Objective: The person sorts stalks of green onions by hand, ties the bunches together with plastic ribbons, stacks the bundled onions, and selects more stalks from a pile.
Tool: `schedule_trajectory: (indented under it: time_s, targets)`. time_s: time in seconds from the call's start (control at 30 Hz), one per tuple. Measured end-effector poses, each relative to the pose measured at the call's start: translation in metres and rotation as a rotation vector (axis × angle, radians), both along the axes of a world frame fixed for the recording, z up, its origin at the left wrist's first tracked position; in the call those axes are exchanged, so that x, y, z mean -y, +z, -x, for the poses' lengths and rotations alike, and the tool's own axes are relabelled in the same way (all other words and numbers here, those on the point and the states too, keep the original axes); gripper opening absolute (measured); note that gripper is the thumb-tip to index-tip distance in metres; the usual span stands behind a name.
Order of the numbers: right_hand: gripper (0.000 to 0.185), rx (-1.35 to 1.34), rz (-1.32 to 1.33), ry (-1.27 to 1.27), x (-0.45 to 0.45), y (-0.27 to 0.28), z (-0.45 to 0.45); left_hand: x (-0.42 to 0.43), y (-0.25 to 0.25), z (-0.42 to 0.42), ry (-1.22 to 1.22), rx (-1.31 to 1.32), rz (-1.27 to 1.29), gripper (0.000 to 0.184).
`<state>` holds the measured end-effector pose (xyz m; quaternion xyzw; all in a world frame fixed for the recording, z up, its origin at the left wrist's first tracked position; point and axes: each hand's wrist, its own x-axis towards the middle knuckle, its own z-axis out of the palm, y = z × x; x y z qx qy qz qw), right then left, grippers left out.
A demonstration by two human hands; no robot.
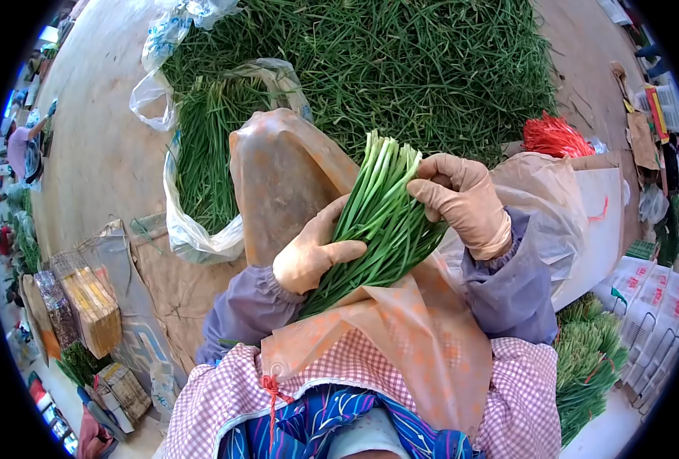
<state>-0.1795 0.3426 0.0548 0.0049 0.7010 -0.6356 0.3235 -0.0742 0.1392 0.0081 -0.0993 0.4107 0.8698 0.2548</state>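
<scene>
My left hand (309,252), in a pale rubber glove, is wrapped round a bunch of green stalks (385,222) held over my lap. The pale cut ends point up and away from me. At the right side of those ends, my right hand (462,200), gloved too, has its thumb and fingers pinched together at the edge of the bunch. Whether it grips a stalk there is too small to tell. Under the bunch, a translucent orange-patterned plastic sheet (431,344) covers my lap.
Beyond my knees lies a large heap of green stalks (423,69). An open plastic bag (194,241) of stalks stands at the left. Red ties (555,136) lie at the right. Tied bundles (588,367) are at lower right, boxes (91,310) at left. Another person (24,149) is far left.
</scene>
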Motion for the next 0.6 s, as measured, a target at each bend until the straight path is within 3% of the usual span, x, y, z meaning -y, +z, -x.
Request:
schedule_trajectory:
  time_s: [0.1,0.2,0.27,0.33,0.37,0.4,0.47,0.57,0.6]
  targets:
    - [0.012,0.064,-0.047,0.096,-0.005,-0.001,0.003,0.000,0.007,0.000,0.017,0.050,-0.016,0.078]
    - [0.009,0.200,0.277,0.065,-0.026,-0.002,0.009,0.000,0.004,0.000,0.017,0.064,-0.044,0.078]
    - [0.012,0.014,0.439,-0.216,-0.034,0.001,0.010,0.000,0.003,0.000,0.012,0.065,-0.064,0.077]
    - [0.020,0.198,1.101,-0.274,-0.074,-0.022,0.040,-0.001,0.004,0.001,0.011,0.063,-0.087,0.076]
    - [0.020,0.073,1.212,-0.346,-0.098,-0.028,0.061,0.000,0.005,0.000,0.009,0.069,-0.092,0.075]
    - [0.021,-0.092,1.154,-0.477,-0.107,-0.023,0.070,0.000,0.005,0.000,0.008,0.074,-0.097,0.074]
    - [0.019,-0.322,0.549,-0.734,-0.118,-0.022,0.075,0.000,0.008,0.001,0.007,0.082,-0.085,0.076]
    - [0.032,-0.278,0.081,-0.567,-0.079,-0.014,0.047,-0.001,0.012,0.001,0.021,0.106,-0.055,0.079]
    - [0.032,-0.413,0.045,-0.512,-0.070,-0.020,0.034,-0.001,0.012,0.001,0.025,0.118,-0.054,0.079]
